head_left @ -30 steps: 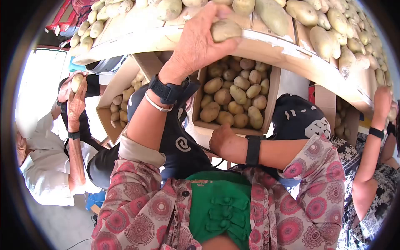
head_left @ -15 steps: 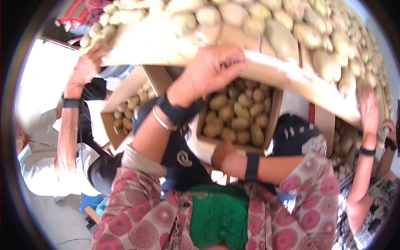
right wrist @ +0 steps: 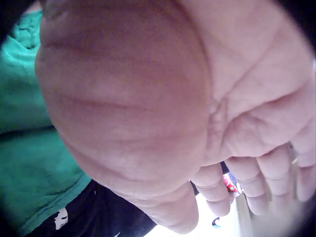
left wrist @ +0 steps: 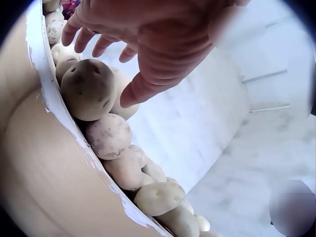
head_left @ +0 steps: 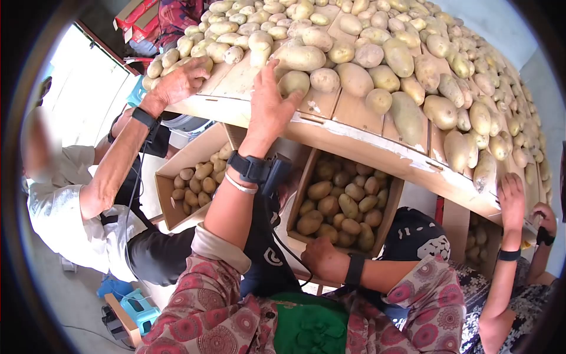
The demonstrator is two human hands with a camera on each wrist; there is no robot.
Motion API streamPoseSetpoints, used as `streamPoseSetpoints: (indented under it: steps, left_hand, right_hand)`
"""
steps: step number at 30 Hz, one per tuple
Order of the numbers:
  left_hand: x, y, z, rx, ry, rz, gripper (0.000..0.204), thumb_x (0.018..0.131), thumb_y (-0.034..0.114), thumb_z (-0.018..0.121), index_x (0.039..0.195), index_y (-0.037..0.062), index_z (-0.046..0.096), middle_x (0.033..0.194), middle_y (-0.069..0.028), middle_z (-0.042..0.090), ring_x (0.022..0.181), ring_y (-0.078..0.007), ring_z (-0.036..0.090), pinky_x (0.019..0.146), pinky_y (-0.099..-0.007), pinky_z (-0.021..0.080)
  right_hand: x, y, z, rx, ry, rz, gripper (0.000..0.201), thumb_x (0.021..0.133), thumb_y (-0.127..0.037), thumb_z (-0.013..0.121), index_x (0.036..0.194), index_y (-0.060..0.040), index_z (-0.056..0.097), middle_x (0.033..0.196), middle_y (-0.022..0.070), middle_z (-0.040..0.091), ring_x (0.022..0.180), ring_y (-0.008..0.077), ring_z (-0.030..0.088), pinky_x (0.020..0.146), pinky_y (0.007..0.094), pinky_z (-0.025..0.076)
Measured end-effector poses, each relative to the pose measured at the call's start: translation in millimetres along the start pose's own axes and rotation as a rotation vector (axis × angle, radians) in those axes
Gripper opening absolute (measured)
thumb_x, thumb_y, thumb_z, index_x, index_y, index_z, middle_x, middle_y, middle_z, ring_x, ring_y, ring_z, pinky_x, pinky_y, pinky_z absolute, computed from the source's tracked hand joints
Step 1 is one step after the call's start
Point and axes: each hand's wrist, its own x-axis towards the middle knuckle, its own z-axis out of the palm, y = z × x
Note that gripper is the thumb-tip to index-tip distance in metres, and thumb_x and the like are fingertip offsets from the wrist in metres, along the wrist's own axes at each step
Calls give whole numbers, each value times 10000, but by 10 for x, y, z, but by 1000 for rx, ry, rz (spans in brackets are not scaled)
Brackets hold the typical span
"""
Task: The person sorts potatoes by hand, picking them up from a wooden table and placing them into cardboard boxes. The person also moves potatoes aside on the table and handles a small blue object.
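Over the near edge of the tabletop, my left hand (head_left: 271,109) reaches with spread fingers around a roundish potato (head_left: 293,82). The left wrist view shows the hand (left wrist: 168,44) above the row of potatoes, its thumb beside a large brownish potato (left wrist: 90,89) and its fingers loosely bent. Down at my lap, near the front of a cardboard box of potatoes (head_left: 302,197), rests my right hand (head_left: 324,259). Its palm (right wrist: 128,98) fills the right wrist view, with loosely hanging fingers and nothing in them.
Many potatoes (head_left: 407,118) cover the tabletop, whose worn front edge (head_left: 377,147) runs above the boxes. A second box (head_left: 168,206) with potatoes stands at left. Another person's hand (head_left: 180,85) touches potatoes at left; a third person's hands (head_left: 512,197) are at the right edge.
My left hand held a potato at the table edge, then dipped over the box; now it is back among the tabletop potatoes. The head view has tilted up. My right hand stays at my lap.
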Motion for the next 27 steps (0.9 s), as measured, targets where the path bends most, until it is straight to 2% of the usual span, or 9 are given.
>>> streamPoseSetpoints:
  steps: [3,6,12,15,16,18,21,23,27]
  left_hand:
    - [91,-59,94,7,-47,-35,736,717,137,703,1332,-9,327,1286,-230,422,1206,-348,414,1001,-385,350]
    - [260,-157,220,72,-42,128,807,696,159,725,1362,19,292,1316,-230,389,1215,-350,404,999,-392,356]
    - [361,-163,213,99,-128,23,868,646,231,766,1372,87,313,1303,-232,380,1190,-347,422,964,-383,395]
    - [364,-151,180,193,-122,73,834,598,288,787,1313,122,391,1277,-183,393,1142,-354,453,911,-405,434]
    - [356,-71,141,183,-161,2,796,603,294,780,1287,111,413,1279,-180,397,1127,-355,468,904,-403,438]
    - [349,-39,152,177,-202,-68,760,609,300,772,1260,100,435,1282,-177,401,1113,-356,483,897,-401,443]
    - [322,-84,239,139,-104,53,683,652,290,750,1229,88,444,1233,-176,457,1061,-360,520,872,-416,451]
    - [292,-51,285,80,-80,37,620,718,263,724,1221,35,443,1135,-205,548,1046,-354,539,870,-410,443]
    - [250,-69,269,65,-17,171,561,769,284,701,1196,14,459,1064,-219,587,1001,-366,562,852,-409,448]
  right_hand:
    - [-43,-80,113,-14,-46,20,96,696,-215,611,740,-164,680,689,17,596,688,202,581,540,371,308]
    - [-120,-74,98,-18,-99,64,103,697,-222,615,750,-170,686,699,12,602,693,202,583,538,368,301]
    - [-127,-89,114,-5,-198,120,117,699,-235,621,770,-182,698,719,1,614,702,201,586,534,363,285]
    - [-170,-8,-74,18,-260,30,111,740,-191,581,760,-133,673,731,42,599,706,197,592,540,349,360]
    - [-180,8,-72,21,-265,36,111,740,-191,581,760,-133,673,731,42,599,706,197,592,540,349,360]
    - [-170,25,-62,131,-161,-24,131,665,-247,624,733,-152,682,642,28,577,589,188,540,484,348,247]
    - [-174,2,17,30,-206,-18,116,731,-200,579,763,-144,675,708,36,594,696,189,586,535,347,350]
    - [-192,11,89,27,-207,-19,118,731,-200,579,765,-141,675,711,40,594,696,193,586,535,350,352]
    - [-178,24,123,-12,-163,-33,126,733,-202,576,772,-132,672,722,55,597,694,208,587,533,362,361]
